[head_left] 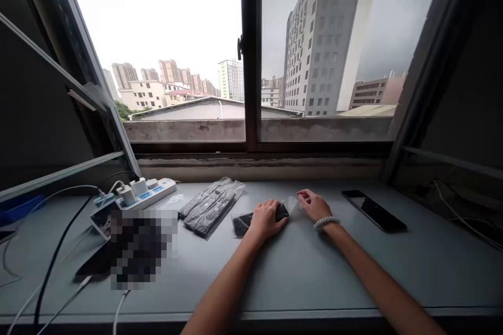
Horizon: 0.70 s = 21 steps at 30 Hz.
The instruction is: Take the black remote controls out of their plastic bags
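Observation:
A flat black item (242, 225) in a clear plastic bag lies on the table, partly hidden under my left hand (268, 220). The fingers of that hand curve over the packet and hold it down, with the thumb along its near side. My right hand (314, 206), wearing a coiled pale bracelet (326, 222), pinches the right end of the clear plastic bag (291, 203), closed on its loose flap. To the left lie dark folded items in clear plastic bags (212, 207), side by side and partly overlapping. What the black item is, I cannot make out.
A black phone (374, 211) lies at the right. A white power strip (151, 193) with plugged-in chargers stands at the back left. Near it are a blurred dark object (137, 248) and several cables (51, 267). A window (251, 63) rises behind the grey table (314, 282).

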Available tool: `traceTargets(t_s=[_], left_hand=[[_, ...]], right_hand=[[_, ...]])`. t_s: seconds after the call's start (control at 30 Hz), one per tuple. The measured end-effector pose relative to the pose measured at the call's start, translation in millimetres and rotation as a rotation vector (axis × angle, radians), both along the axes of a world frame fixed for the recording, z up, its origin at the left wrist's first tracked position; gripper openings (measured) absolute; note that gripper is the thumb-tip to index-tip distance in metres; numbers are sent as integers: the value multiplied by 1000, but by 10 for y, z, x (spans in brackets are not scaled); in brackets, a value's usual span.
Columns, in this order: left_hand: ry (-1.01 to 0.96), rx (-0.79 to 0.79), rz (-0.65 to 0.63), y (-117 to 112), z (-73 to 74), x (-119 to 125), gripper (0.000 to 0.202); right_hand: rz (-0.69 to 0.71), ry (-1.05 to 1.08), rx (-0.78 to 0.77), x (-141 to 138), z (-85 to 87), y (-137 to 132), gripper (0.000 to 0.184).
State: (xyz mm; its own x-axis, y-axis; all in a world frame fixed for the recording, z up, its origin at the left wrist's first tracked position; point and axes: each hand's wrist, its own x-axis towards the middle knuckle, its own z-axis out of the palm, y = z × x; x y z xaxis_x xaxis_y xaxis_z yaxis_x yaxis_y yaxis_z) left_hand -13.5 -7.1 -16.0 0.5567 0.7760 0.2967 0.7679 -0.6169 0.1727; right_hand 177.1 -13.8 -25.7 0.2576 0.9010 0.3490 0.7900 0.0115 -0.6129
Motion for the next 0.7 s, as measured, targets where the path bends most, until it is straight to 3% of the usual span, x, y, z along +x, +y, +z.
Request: traceTargets(t_s=[0.3,0.7], left_hand=[[42,51,-5,-100,-96,124,39],[57,49,-97,-125,-148,163,39]], right_hand=[[4,-1,38,4,-137,-21,36],[14,186,41,-69,-38,-139,43]])
